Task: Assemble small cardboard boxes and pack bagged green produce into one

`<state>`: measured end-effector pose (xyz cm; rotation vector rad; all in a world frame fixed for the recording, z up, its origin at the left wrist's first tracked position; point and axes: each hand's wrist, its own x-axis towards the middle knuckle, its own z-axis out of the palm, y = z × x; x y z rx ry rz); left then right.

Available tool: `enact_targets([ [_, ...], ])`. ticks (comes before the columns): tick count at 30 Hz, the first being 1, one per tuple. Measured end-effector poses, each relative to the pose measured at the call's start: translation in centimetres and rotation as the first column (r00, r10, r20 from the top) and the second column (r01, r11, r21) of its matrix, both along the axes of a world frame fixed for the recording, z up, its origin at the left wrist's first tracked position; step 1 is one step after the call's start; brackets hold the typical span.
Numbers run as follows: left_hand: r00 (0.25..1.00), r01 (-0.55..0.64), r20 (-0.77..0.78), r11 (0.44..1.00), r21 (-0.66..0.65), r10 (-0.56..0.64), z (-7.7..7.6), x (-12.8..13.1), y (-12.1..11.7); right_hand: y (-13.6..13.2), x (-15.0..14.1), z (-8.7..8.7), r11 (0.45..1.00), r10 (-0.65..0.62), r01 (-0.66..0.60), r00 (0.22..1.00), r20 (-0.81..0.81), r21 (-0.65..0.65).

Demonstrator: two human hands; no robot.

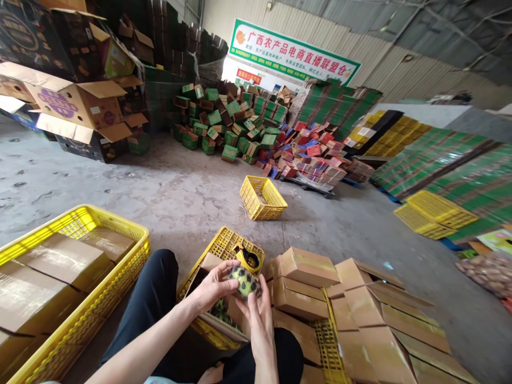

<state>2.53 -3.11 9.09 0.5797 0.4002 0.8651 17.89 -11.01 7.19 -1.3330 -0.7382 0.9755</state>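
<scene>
Both my hands hold a rounded, yellow-green thing with dark spots (244,281), raised over an open carton; its exact kind is unclear. My left hand (219,285) grips it from the left, thumb on its near side and fingers at the top. On the right and below, my right hand (256,306) closes around it. Beneath, the open carton (204,318) rests on an upturned yellow crate (224,240) and holds more green-and-black pieces (222,311), partly hidden by my forearm. A yellow tape dispenser (247,258) lies on the crate just beyond my hands.
A large yellow crate (146,240) with closed cartons stands at left. More cartons (308,266) are stacked at right, some with raised flaps. A yellow basket (264,205) sits on the concrete floor ahead. Farther back are heaps of green boxes (230,152) and red boxes (314,151).
</scene>
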Motion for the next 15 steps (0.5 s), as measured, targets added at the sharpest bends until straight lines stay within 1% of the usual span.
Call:
enact_targets([
  [2, 1.000, 0.005, 0.018, 0.999, 0.038, -0.006, 0.2, -0.1, 0.0, -0.1, -0.5, 0.7, 1.000, -0.025, 0.024, 0.998, -0.058, -0.020],
  [4, 0.999, 0.015, 0.038, 0.998, 0.064, -0.018, 0.3, -0.1, 0.0, -0.2, -1.0, 1.4, 0.999, -0.051, 0.050, 0.995, -0.086, -0.013],
  [7, 0.999, 0.019, 0.026, 0.998, 0.067, -0.020, 0.0, -0.1, 0.1, -0.2, -1.1, 2.1, 0.995, -0.087, 0.089, 0.994, -0.062, 0.034],
  [11, 0.997, 0.042, -0.058, 0.999, 0.023, -0.040, -1.0, 0.1, 0.1, -0.1, -0.8, 2.0, 0.987, -0.125, 0.122, 0.992, 0.023, 0.103],
  [15, 0.992, 0.064, -0.105, 0.998, -0.018, -0.066, -1.7, 0.3, 0.0, 0.1, -1.0, 1.5, 0.985, -0.120, 0.113, 0.992, 0.045, 0.128],
])
